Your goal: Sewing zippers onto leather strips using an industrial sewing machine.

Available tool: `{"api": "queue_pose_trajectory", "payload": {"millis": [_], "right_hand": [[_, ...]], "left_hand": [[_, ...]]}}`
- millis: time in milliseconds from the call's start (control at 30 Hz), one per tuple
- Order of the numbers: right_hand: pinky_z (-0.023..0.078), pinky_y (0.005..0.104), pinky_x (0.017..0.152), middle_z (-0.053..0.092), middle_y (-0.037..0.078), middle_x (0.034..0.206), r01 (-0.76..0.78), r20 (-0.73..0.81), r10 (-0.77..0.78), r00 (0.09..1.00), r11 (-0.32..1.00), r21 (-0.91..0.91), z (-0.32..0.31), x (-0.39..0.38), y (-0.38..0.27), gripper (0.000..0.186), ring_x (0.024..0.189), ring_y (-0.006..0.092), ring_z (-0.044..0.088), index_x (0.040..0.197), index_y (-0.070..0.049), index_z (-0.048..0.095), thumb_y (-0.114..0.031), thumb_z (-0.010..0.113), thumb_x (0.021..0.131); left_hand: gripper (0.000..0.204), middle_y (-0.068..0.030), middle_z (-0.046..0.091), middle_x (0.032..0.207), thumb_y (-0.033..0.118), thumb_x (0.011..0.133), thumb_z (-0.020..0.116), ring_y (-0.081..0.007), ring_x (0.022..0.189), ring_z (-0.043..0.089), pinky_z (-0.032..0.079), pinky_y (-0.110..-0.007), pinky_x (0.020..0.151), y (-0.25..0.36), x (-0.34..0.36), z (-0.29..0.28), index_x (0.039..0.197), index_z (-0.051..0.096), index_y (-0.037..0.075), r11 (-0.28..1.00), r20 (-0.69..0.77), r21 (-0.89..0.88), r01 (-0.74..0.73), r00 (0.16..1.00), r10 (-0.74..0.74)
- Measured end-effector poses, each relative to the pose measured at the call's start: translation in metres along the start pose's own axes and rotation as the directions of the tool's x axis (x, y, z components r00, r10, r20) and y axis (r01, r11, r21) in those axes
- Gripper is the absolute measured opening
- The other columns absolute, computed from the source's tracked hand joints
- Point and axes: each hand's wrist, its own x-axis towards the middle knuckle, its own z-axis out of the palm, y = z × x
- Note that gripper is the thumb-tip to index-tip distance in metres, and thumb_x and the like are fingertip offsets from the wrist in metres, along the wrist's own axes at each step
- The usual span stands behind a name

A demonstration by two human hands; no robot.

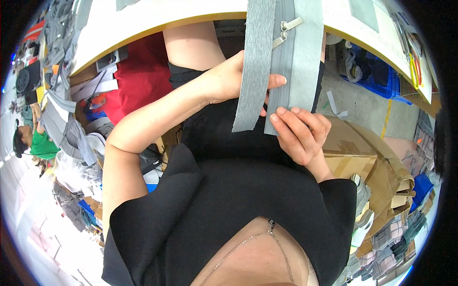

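Note:
A long grey zipper [286,62] with grey fabric strips along both sides hangs over the table's near edge toward me. Two metal zipper pulls [285,33] sit close together near its upper part. My left hand [230,80] reaches behind the left fabric strip [255,71], its thumb lying across the zipper and its other fingers mostly hidden. My right hand [303,134] pinches the lower end of the zipper and the right fabric strip [306,57]. Toward the bottom, the left strip hangs apart from the zipper.
The white table [143,28] has a yellow-brown edge. Tools with yellow and red handles [415,69] lie at its right. Below are a blue crate [377,78], a cardboard box [348,148] and red cloth [145,81]. Far left, a person in green [44,143] is near piled grey pieces.

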Motion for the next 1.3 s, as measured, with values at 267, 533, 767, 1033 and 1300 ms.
{"api": "queue_pose_trajectory", "payload": {"millis": [267,533,767,1033,1300], "right_hand": [[0.042,0.0306,0.085,0.076,-0.001,0.116,0.015,0.034,-0.015,0.999,1.0,0.014,-0.004,0.003,0.002,0.031,0.103,0.0165,0.064,0.11,-0.012,0.08,-0.018,0.069,0.081],[0.042,0.031,0.084,0.075,0.001,0.115,0.049,0.019,-0.05,0.999,0.998,0.038,-0.01,0.009,0.005,0.029,0.101,0.0162,0.063,0.106,-0.01,0.081,-0.018,0.069,0.08],[0.041,0.031,0.084,0.075,0.001,0.113,0.06,-0.049,-0.057,0.997,0.996,0.068,-0.007,0.01,0.006,0.028,0.097,0.0157,0.064,0.105,-0.01,0.081,-0.017,0.07,0.08],[0.042,0.0316,0.083,0.075,0.001,0.112,0.07,-0.073,-0.063,0.995,0.992,0.106,-0.005,0.012,0.007,0.027,0.094,0.0155,0.065,0.105,-0.008,0.08,-0.017,0.069,0.082],[0.042,0.0313,0.083,0.075,0.001,0.11,0.063,-0.099,-0.048,0.994,0.986,0.154,-0.004,0.01,0.011,0.025,0.093,0.0144,0.066,0.103,-0.008,0.08,-0.016,0.07,0.081]], "left_hand": [[0.037,-0.0119,0.071,0.088,0.028,0.091,0.083,-0.018,0.069,0.073,0.063,-0.029,0.052,0.004,0.003,-0.002,0.102,0.064,-0.002,0.986,-0.089,0.147,-0.076,0.992,0.09],[0.035,-0.0094,0.07,0.079,0.028,0.089,0.085,-0.0183,0.068,0.073,0.064,-0.03,0.055,0.012,0.007,-0.008,0.089,0.065,-0.001,0.964,-0.048,0.249,-0.091,0.993,0.106],[0.03,-0.0096,0.074,0.093,0.025,0.099,0.074,-0.0189,0.081,0.075,0.065,-0.033,0.067,0.026,0.024,-0.02,0.111,0.072,-0.003,0.96,-0.347,-0.051,-0.276,0.906,0.242],[0.018,-0.0061,0.078,0.096,0.007,0.093,0.076,-0.0098,0.083,0.072,0.057,-0.024,0.075,0.022,0.03,-0.018,0.11,0.078,0.001,0.953,-0.358,-0.068,-0.294,0.899,0.252],[0.021,-0.0086,0.077,0.088,0.013,0.093,0.079,-0.0081,0.075,0.07,0.057,-0.023,0.069,0.069,0.004,-0.021,0.109,0.078,-0.001,0.865,-0.202,0.492,0.098,0.979,0.005]]}}
